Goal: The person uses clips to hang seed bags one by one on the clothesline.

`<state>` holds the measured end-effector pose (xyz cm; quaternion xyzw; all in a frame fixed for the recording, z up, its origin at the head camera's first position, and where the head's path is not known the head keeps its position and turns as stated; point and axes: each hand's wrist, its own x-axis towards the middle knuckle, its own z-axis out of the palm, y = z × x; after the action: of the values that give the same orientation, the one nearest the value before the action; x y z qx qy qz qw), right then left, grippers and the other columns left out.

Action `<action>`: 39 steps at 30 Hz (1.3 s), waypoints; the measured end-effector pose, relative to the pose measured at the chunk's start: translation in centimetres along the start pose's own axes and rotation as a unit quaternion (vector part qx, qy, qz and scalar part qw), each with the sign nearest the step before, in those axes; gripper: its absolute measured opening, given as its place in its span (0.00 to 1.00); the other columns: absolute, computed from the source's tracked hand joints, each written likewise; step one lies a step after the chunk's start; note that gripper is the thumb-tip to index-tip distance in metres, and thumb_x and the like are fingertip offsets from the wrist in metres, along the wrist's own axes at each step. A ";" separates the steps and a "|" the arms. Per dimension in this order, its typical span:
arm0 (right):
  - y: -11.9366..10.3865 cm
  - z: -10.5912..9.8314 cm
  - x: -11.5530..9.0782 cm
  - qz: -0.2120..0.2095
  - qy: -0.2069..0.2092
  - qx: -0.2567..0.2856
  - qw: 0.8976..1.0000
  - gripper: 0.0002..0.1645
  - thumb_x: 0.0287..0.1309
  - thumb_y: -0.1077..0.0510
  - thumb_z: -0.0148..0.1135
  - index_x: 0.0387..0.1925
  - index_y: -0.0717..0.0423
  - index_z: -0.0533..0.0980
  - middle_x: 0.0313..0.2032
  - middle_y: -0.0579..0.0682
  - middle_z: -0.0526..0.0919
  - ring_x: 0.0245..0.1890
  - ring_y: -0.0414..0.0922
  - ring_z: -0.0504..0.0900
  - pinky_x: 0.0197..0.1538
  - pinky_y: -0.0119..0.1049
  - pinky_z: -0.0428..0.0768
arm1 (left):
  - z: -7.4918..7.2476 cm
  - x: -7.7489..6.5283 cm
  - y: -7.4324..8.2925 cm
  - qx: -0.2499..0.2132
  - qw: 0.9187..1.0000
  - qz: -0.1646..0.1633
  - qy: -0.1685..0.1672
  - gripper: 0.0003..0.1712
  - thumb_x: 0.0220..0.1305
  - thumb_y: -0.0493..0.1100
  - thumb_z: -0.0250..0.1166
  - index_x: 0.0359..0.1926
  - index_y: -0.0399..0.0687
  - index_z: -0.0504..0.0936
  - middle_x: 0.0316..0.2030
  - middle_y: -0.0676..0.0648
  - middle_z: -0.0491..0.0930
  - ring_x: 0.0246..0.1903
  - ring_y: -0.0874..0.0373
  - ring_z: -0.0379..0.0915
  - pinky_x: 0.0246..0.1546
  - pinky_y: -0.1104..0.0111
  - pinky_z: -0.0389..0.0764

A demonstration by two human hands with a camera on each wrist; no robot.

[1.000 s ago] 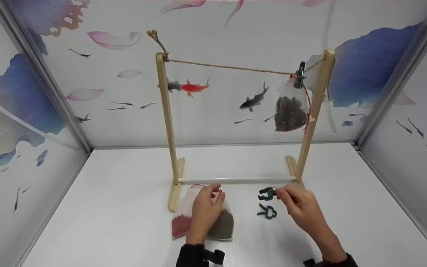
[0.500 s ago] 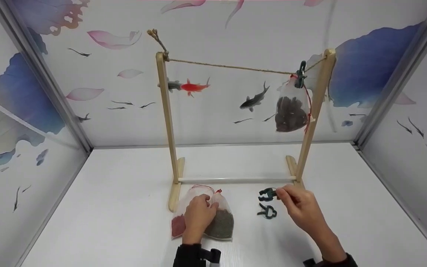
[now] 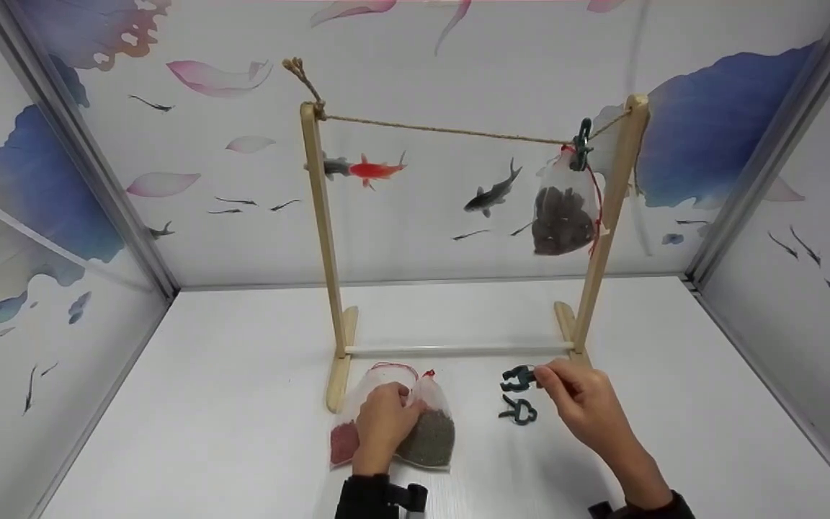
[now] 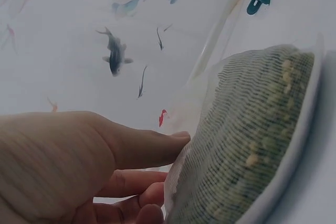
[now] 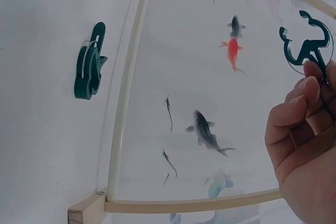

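My left hand (image 3: 384, 425) pinches the side edge of a mesh bag of green grains (image 3: 428, 435) lying on the table. In the left wrist view the thumb (image 4: 152, 145) lies on the mesh and the fingers pass behind it. Partly under this hand is a mesh bag with reddish contents (image 3: 344, 441) and a red drawstring. My right hand (image 3: 582, 404) holds a dark green spring clip (image 3: 518, 378) by its handles; in the right wrist view the clip's jaws stand apart. A second green clip (image 3: 519, 411) lies on the table just nearer to me.
Behind the hands stands a wooden frame (image 3: 325, 238) with a twine line (image 3: 444, 130) across its top and a white rod (image 3: 458, 350) low down. A mesh bag of dark pieces (image 3: 565, 220) hangs at the line's right end under a green clip (image 3: 582, 148). Printed panels enclose the white table (image 3: 242, 404).
My left hand has shifted left and nearer to me, from above the bag tops to the side of the green-filled bag. The right hand stays in place with its clip.
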<state>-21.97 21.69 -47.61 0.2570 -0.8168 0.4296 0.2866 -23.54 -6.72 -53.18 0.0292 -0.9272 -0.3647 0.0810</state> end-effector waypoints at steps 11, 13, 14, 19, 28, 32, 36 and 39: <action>-0.2 -0.3 0.1 0.007 -0.019 0.007 1.000 0.19 0.65 0.69 0.64 0.29 0.40 0.80 0.18 0.31 0.69 0.15 0.30 0.62 0.16 0.25 0.63 | 0.2 0.2 0.1 -0.024 1.000 -0.016 0.007 0.07 0.55 0.41 0.76 0.32 0.44 0.86 0.27 0.51 0.80 0.27 0.55 0.75 0.28 0.57 0.76; -0.3 -0.3 0.1 0.010 -0.021 0.007 1.000 0.19 0.65 0.69 0.64 0.29 0.39 0.80 0.18 0.31 0.70 0.15 0.30 0.62 0.17 0.25 0.63 | 0.2 0.2 0.1 -0.028 0.999 -0.018 0.014 0.05 0.56 0.39 0.75 0.31 0.45 0.86 0.26 0.52 0.79 0.27 0.56 0.74 0.27 0.58 0.75; -0.3 -0.3 0.1 0.011 -0.022 0.007 1.000 0.19 0.65 0.68 0.64 0.29 0.39 0.80 0.18 0.31 0.70 0.15 0.30 0.62 0.17 0.25 0.63 | 0.3 0.2 0.1 -0.030 0.999 -0.017 0.018 0.04 0.56 0.38 0.74 0.31 0.45 0.86 0.25 0.52 0.79 0.26 0.57 0.74 0.27 0.59 0.75; -0.2 -0.3 0.1 0.013 -0.026 0.005 1.000 0.16 0.66 0.68 0.64 0.28 0.44 0.81 0.19 0.31 0.70 0.16 0.31 0.64 0.18 0.25 0.64 | 0.3 0.3 0.2 -0.035 0.999 -0.011 0.029 0.04 0.58 0.38 0.74 0.29 0.46 0.86 0.25 0.53 0.78 0.25 0.58 0.73 0.26 0.60 0.75; 0.0 -0.1 0.1 0.002 -0.034 0.003 0.999 0.17 0.65 0.68 0.65 0.28 0.41 0.80 0.18 0.30 0.68 0.16 0.29 0.63 0.17 0.25 0.64 | -0.2 0.2 0.7 -0.043 0.998 0.020 0.048 0.05 0.56 0.38 0.75 0.29 0.48 0.85 0.30 0.51 0.82 0.29 0.56 0.78 0.30 0.58 0.78; 0.0 -0.1 0.1 0.004 -0.037 -0.002 0.999 0.18 0.65 0.68 0.65 0.29 0.39 0.79 0.19 0.32 0.70 0.16 0.30 0.64 0.18 0.25 0.65 | -0.7 0.1 1.4 -0.061 0.997 0.035 0.044 0.05 0.58 0.39 0.74 0.29 0.49 0.85 0.29 0.53 0.82 0.29 0.58 0.77 0.30 0.59 0.77; -0.1 -0.1 0.1 0.008 -0.043 -0.004 0.999 0.17 0.65 0.67 0.65 0.29 0.39 0.80 0.19 0.33 0.72 0.16 0.30 0.64 0.18 0.25 0.66 | -1.0 0.2 1.8 -0.076 0.995 0.047 0.038 0.05 0.59 0.39 0.74 0.29 0.49 0.84 0.27 0.55 0.81 0.26 0.61 0.74 0.29 0.62 0.74; -0.2 -0.1 0.1 0.010 -0.047 -0.003 0.999 0.17 0.65 0.66 0.66 0.29 0.38 0.81 0.20 0.32 0.73 0.16 0.31 0.65 0.18 0.25 0.66 | -1.2 0.2 2.0 -0.085 0.994 0.052 0.034 0.05 0.60 0.39 0.74 0.30 0.49 0.84 0.27 0.55 0.81 0.24 0.62 0.72 0.28 0.63 0.73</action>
<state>-21.93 21.69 -47.37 0.2683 -0.8332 0.4173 0.2441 -23.55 -6.05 -50.91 -0.0136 -0.8898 -0.4360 0.1337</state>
